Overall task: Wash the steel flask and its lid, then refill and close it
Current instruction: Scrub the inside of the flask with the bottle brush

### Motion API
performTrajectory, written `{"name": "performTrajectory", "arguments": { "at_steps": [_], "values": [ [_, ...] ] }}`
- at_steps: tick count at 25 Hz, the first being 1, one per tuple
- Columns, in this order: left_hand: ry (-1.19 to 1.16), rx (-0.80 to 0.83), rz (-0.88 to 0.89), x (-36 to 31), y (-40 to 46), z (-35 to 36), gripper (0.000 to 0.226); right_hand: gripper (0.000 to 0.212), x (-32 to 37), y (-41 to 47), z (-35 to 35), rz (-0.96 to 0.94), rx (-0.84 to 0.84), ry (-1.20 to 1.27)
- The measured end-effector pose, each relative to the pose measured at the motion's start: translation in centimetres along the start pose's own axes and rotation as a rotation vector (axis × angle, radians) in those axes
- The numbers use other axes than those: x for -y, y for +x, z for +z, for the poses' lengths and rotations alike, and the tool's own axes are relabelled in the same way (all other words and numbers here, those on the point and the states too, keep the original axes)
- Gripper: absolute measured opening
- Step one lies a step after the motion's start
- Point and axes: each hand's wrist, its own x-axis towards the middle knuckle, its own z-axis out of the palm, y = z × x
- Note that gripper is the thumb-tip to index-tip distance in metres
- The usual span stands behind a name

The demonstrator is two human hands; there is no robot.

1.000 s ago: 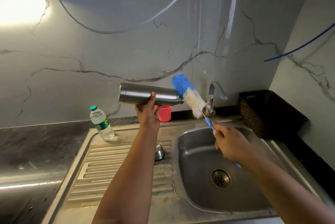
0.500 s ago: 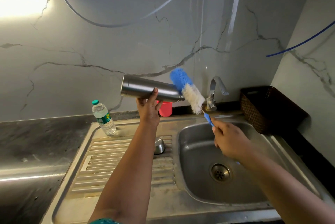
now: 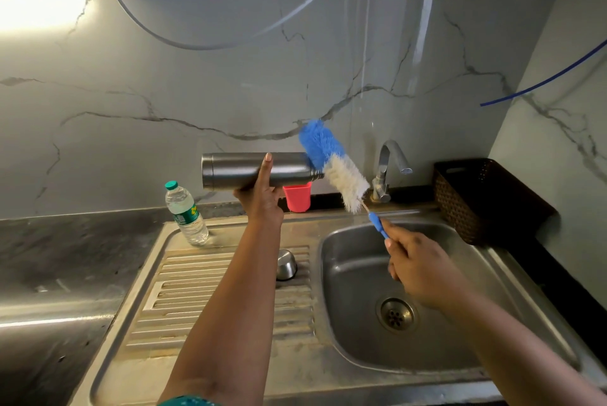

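Above the sink (image 3: 341, 333), the left hand (image 3: 262, 198) grips the steel flask (image 3: 243, 170) sideways around its middle. The right hand (image 3: 417, 271) clutches the bottle brush (image 3: 331, 161) by its handle, its soft bristles at the flask's mouth. The flask looks hard and smooth, probably slippery when wet, so holding the middle seems best.

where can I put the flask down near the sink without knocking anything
Free: the ribbed drainboard in front of the plastic bottle and left of the steel lid; also the sink basin. Crowded: the back ledge, with red cup and tap.
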Motion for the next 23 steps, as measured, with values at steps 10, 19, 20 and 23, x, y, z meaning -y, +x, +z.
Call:
{"name": "performTrajectory", "arguments": {
  "at_steps": [10, 19, 20, 23],
  "values": [
    [-0.042, 0.132, 0.043, 0.1, 0.8, -0.5, 0.058, 0.044, -0.4, 0.0, 0.4, 0.035, 0.027, 0.022],
    [0.115, 0.345, 0.026, 0.6, 0.0, -0.5, 0.056, 0.041, 0.2, 4.1, -0.2, 0.097, -0.005, -0.006],
    [0.125, 0.345, 0.039, 0.4, 0.1, -0.4, 0.056, 0.040, 0.1, 3.7, -0.4, 0.093, 0.006, 0.008],
    [0.101, 0.265, 0.065, -0.2, 0.8, -0.5, 0.053, 0.043, -0.5, 0.2, 0.0, 0.055, 0.043, 0.046]
  ]
}}
